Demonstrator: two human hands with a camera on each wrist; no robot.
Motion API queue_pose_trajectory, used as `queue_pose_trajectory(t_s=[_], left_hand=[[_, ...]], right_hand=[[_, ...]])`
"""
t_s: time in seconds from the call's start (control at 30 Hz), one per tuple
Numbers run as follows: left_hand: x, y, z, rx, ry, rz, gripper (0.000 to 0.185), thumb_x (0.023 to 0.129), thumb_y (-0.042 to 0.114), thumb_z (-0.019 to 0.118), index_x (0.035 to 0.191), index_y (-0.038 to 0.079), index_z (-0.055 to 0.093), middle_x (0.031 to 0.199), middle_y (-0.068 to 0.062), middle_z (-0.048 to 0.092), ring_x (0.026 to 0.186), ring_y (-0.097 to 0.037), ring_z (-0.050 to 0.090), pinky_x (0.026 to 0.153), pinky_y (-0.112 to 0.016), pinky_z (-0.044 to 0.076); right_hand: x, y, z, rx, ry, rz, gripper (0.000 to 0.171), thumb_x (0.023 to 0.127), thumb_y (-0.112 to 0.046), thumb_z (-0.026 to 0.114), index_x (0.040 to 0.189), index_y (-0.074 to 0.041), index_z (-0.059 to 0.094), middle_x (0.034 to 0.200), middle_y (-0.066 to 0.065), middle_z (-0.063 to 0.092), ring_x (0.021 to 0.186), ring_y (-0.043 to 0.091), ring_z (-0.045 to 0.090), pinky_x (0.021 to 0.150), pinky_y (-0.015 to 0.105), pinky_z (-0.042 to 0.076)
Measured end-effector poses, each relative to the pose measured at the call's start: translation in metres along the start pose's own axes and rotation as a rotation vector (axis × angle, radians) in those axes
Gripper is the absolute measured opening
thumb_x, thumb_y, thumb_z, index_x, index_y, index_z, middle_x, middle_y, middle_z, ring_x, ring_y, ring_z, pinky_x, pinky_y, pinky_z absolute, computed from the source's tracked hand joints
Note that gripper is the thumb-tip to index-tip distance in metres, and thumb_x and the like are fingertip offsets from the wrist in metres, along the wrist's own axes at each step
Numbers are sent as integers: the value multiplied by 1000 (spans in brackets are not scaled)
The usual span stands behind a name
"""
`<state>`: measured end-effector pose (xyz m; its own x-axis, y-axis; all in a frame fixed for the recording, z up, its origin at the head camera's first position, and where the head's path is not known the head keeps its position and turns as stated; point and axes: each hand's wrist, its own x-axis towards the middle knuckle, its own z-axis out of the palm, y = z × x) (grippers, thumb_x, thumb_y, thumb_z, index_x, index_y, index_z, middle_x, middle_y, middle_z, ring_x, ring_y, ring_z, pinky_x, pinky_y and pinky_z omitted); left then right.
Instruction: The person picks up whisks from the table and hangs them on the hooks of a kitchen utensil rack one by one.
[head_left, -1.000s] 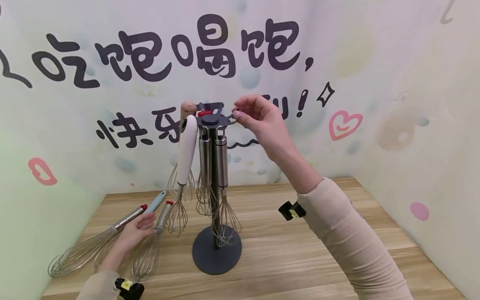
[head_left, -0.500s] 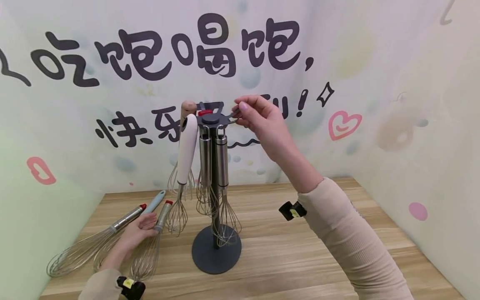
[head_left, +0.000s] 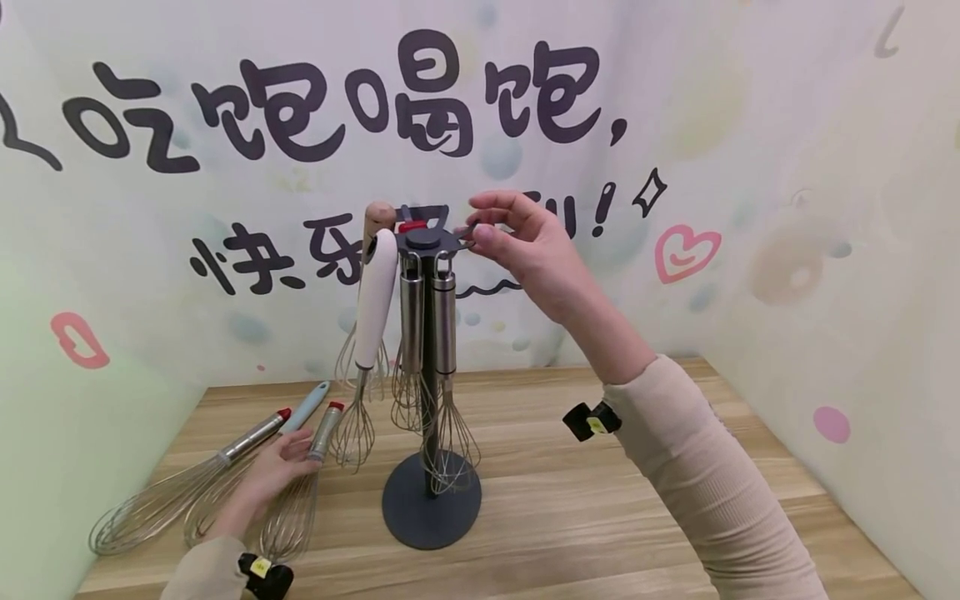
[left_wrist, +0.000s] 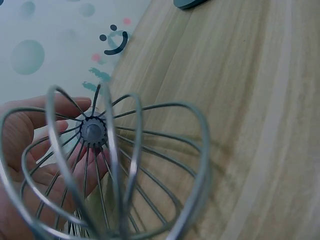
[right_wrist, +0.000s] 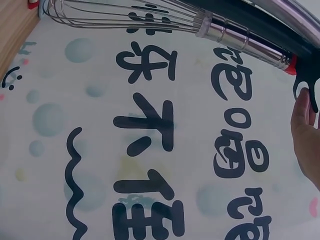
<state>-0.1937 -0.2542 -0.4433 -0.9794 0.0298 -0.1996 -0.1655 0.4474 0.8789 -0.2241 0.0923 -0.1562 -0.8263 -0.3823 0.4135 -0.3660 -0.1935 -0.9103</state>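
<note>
Wooden table (head_left: 600, 517) before a lettered wall, bearing a dark grey utensil stand (head_left: 429, 367) whose round base sits near the table's middle and whose top disc carries hanging whisks, among them a white-handled whisk (head_left: 372, 300) and two steel-handled ones. The right hand (head_left: 525, 246), raised to the stand's top, pinches an empty hook arm (head_left: 467, 233) on the disc's right edge between thumb and fingers. The left hand (head_left: 273, 471) rests low at the table's left, fingers curled loosely round a red-tipped whisk (head_left: 303, 483) lying among other whisks.

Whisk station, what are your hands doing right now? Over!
Right hand pinching rack hook. Left hand holding whisk on table. Nothing blocking.
</note>
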Motion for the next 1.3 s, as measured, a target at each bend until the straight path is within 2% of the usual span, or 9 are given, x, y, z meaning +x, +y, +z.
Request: queue_pose_trajectory(t_s=[0.3,0.67,0.77,0.83,0.93,1.03,1.1,1.17,1.3], left_hand=[[0,1,2,4,30,-2,67,89,4,58,145,-10,24,144,-38,32,135,-48,35,104,-42,45],[0,0,-1,-73,54,-57,73,88,8,57,149,-4,17,151,-28,26,139,-46,28,114,-54,29],[0,1,-4,-117,61,-64,74,89,8,55,150,-2,15,152,-27,24,140,-44,29,105,-32,42],[0,2,-5,-149,66,-65,73,89,7,54,151,-2,15,152,-28,24,139,-41,31,100,-25,42],[0,3,-6,-201,60,-63,73,91,7,54,151,-1,15,152,-28,25,122,-15,53,89,-13,41],[-1,3,-9,-316,58,-41,72,91,6,54,151,-2,15,140,-9,53,98,11,52,87,-9,40],[-2,3,-10,-424,48,-13,72,91,3,53,151,-2,12,118,10,63,89,17,50,81,-4,41],[-3,3,-11,-533,31,14,73,92,2,51,151,-2,8,99,28,59,91,15,53,82,-5,42],[-4,7,-12,-617,6,53,78,96,9,53,151,1,-1,96,32,56,97,14,55,85,-5,43]], right_hand=[[-4,-4,0,-103,77,-12,27,88,3,59,114,-5,58,94,-2,56,83,5,62,82,18,51],[-7,-3,2,-109,105,-37,25,85,4,63,103,-13,62,91,-4,56,82,6,59,78,16,49],[-8,-3,2,-112,119,-55,24,84,4,64,102,-12,63,90,-4,56,82,6,59,77,15,50],[-9,-4,2,-113,121,-66,24,83,4,64,101,-11,63,89,-4,57,82,7,59,75,15,50],[-11,-5,2,-124,127,-74,25,82,4,65,100,-12,63,88,-4,56,80,7,58,73,14,49],[-12,-6,4,-141,132,-81,25,81,4,66,100,-13,63,87,-4,55,78,7,56,70,15,48],[-13,-6,4,-152,132,-83,25,81,4,66,99,-13,63,86,-4,55,77,7,55,69,15,47],[-13,-6,5,-156,126,-87,25,81,4,66,100,-13,63,86,-5,55,77,7,55,69,15,46],[-13,-5,5,-158,121,-92,25,82,5,66,100,-12,63,86,-5,56,77,7,56,70,15,47]])
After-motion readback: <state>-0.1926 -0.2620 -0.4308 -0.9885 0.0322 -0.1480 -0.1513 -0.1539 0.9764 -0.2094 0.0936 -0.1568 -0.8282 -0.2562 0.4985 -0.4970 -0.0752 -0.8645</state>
